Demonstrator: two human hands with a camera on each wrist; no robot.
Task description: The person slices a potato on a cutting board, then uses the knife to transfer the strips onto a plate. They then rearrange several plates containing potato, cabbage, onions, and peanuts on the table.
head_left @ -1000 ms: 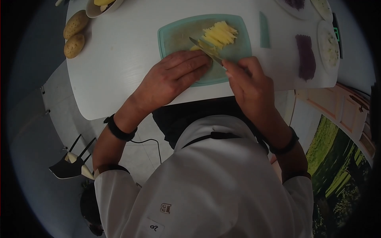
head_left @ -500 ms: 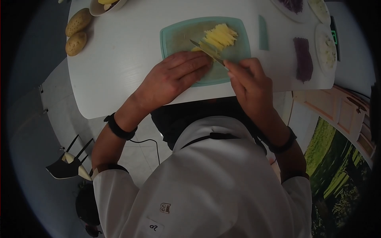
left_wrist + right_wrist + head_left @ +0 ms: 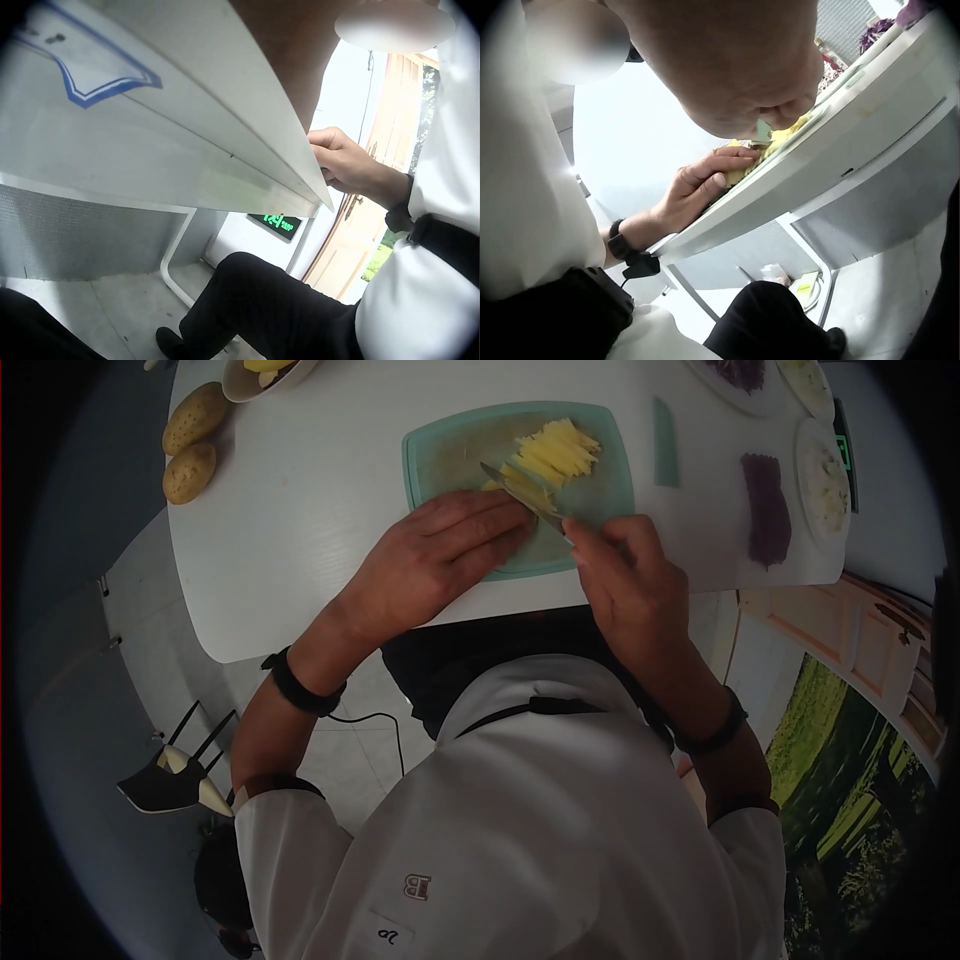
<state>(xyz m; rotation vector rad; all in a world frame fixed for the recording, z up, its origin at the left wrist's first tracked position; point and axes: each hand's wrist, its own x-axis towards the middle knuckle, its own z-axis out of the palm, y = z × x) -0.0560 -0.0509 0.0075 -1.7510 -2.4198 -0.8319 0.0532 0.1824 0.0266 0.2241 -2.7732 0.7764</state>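
A teal-rimmed cutting board (image 3: 430, 455) lies near the table's front edge. My left hand (image 3: 435, 555) holds a peeled yellow potato piece (image 3: 736, 177) down on it, with fingers bent over the top. My right hand (image 3: 635, 575) grips a small knife (image 3: 522, 492) by its handle, mostly hidden in the palm. The blade slants up and left, right beside the left fingertips and over yellow slices. Beyond the blade, a bunch of thin potato strips (image 3: 557, 450) covers the board's far right part.
Two unpeeled potatoes (image 3: 190, 472) and a bowl (image 3: 238, 388) with yellow pieces stand at the far left. Right of the board lie a flat pale-green strip (image 3: 665, 445) and a purple rectangular thing (image 3: 766, 510). A white plate (image 3: 812, 520) with pale bits sits at the right edge.
The right hand and knife handle have shifted slightly down, while the blade stays at the left fingertips. The left hand keeps its place on the potato piece.
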